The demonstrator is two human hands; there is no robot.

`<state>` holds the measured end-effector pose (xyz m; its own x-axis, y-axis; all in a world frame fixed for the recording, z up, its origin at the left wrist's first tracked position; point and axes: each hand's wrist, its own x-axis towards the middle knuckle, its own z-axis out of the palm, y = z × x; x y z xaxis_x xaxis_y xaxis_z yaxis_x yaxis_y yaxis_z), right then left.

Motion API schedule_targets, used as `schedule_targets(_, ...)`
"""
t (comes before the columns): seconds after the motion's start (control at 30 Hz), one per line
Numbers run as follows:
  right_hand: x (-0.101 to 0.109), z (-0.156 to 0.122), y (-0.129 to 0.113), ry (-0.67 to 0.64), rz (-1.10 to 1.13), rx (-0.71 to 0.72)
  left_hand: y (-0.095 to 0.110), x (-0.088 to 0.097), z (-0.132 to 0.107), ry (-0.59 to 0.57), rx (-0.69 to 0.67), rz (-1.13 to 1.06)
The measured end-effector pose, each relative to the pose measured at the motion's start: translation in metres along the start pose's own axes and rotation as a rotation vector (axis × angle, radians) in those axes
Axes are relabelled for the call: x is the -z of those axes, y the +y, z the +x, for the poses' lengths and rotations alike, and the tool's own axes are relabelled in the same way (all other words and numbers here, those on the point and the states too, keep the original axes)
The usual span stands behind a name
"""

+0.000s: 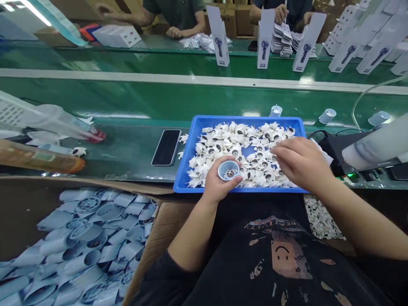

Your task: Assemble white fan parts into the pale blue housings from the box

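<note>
My left hand (pixel 218 185) is closed round a small light-blue round housing (pixel 228 170), open end up, with a motor showing inside. It hovers over the near edge of a blue tray (pixel 194 140) filled with several white fan blades (pixel 229 146). My right hand (pixel 301 163) reaches palm down into the right part of the tray, its fingers curled onto the blades; what they hold is hidden.
A cardboard box (pixel 162 221) of light-blue housings sits at lower left. A black phone (pixel 166 147) lies left of the tray. Three blue housings (pixel 327 115) stand on the green conveyor (pixel 159 97). White product boxes (pixel 218 36) and other people's hands are across the belt.
</note>
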<state>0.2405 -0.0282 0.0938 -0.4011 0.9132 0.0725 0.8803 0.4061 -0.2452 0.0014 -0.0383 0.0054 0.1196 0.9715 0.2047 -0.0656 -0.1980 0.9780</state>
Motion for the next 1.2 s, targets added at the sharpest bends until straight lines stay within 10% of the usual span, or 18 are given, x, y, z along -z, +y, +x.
schedule_targets(0.17, -0.03, 0.059, 0.01, -0.459, -0.312, -0.077, 0.003, -0.002, -0.002, -0.03, 0.002, 0.049)
schedule_targets(0.4, -0.04, 0.064, 0.008, -0.635, -0.478, -0.226, 0.005, -0.007, -0.002, -0.084, -0.006, 0.112)
schedule_targets(0.77, -0.022, 0.015, 0.001, -0.218, 0.213, -0.349, 0.004, -0.008, -0.012, -0.001, -0.041, 0.076)
schedule_targets(0.93, -0.028, -0.034, -0.023, -0.146, 0.908, -0.209, 0.012, -0.013, -0.026, -0.227, -0.008, 0.11)
schedule_targets(1.2, -0.038, -0.053, -0.037, 0.027, 1.259, -0.185, 0.037, -0.02, -0.023, -0.263, -0.434, 0.58)
